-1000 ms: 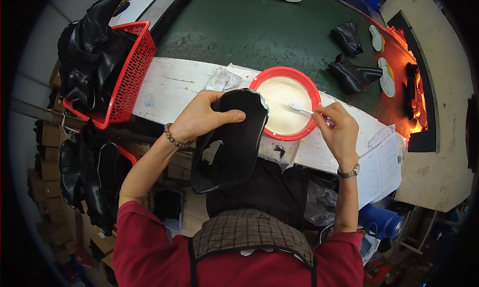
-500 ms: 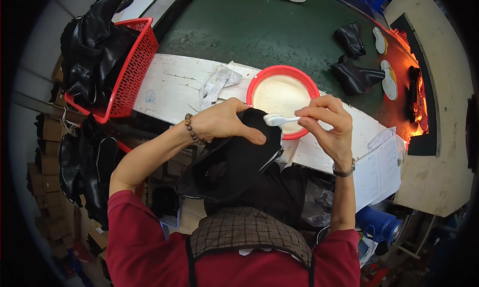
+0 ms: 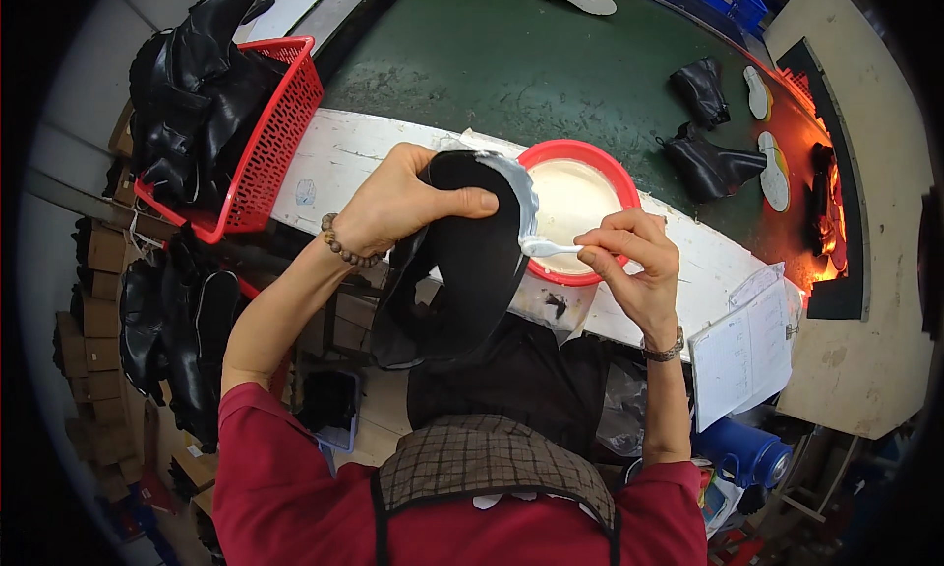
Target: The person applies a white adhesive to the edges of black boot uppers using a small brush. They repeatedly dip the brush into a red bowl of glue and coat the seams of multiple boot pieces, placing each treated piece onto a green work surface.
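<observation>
Pinched between the thumb and fingers of my left hand [image 3: 408,202] is a black boot upper [image 3: 467,261], tilted over my lap. A wet whitish band runs along its curved edge nearest the bowl. My right hand [image 3: 634,266] grips the handle of a small white brush [image 3: 553,247], whose head touches that edge. Just beyond the brush stands a red bowl [image 3: 621,178] of cream-coloured liquid [image 3: 573,197]. The fingers of my left hand behind the upper are partly hidden.
The bowl rests on a white board [image 3: 344,153] beside a green conveyor belt [image 3: 462,55]. Black boots [image 3: 713,163] and pale insoles [image 3: 774,173] lie on the belt near a glowing heater opening [image 3: 831,212]. At left, a red basket [image 3: 270,138] holds black uppers. Paper sheets [image 3: 742,355] hang at right.
My left hand has turned and raised the upper, so its whitish-coated edge now shows. The brush has shifted slightly left and down, onto the edge. A rag by the bowl is now hidden.
</observation>
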{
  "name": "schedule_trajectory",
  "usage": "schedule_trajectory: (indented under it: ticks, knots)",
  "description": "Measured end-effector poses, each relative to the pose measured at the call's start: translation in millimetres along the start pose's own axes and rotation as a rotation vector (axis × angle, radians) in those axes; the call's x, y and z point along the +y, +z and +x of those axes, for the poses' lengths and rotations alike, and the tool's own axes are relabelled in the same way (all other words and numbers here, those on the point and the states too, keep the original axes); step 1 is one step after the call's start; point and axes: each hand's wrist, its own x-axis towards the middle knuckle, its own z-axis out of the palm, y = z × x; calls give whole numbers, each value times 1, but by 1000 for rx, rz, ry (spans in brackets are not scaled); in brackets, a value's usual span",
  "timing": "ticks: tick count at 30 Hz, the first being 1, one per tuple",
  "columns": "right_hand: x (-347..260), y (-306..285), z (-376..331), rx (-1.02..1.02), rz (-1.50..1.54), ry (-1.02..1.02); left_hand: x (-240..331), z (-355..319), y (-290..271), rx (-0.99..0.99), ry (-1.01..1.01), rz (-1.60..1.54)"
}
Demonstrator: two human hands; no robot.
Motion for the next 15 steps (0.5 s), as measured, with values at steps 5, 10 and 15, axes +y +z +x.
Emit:
schedule_trajectory:
  ticks: [5,10,15]
  knots:
    - [-1,23,8,88,321,259,7,17,-16,185,240,168]
    - [-37,73,23,120,391,429,26,40,-25,265,281,57]
    - [-39,73,42,233,239,360,33,26,-32,-25,292,-351]
